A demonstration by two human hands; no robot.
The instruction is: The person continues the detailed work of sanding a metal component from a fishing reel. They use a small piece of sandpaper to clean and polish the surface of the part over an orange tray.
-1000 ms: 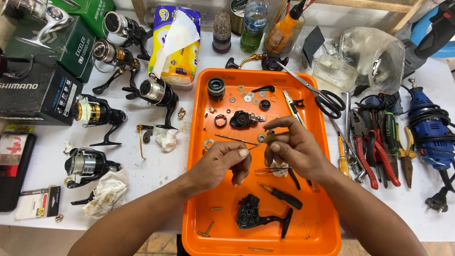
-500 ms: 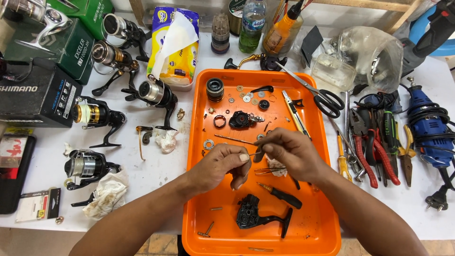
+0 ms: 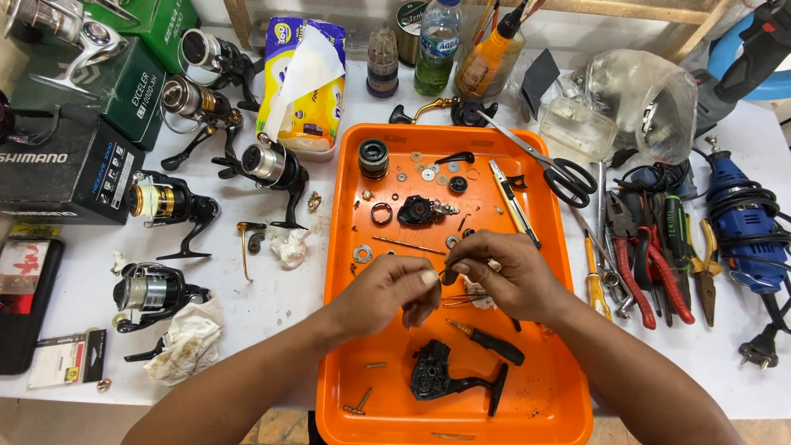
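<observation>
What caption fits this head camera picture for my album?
Left hand and right hand pinch a small dark part over an orange tray of fishing reel pieces.

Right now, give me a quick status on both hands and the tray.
Left hand and right hand pinch a small dark part together over the orange tray. Screwdriver and black reel body lie just below.

small part pinched between both hands: too small to identify.

I'm seeing a bright orange tray, black reel body, red-handled pliers, blue rotary tool, yellow tissue pack, 1 green bottle.
</observation>
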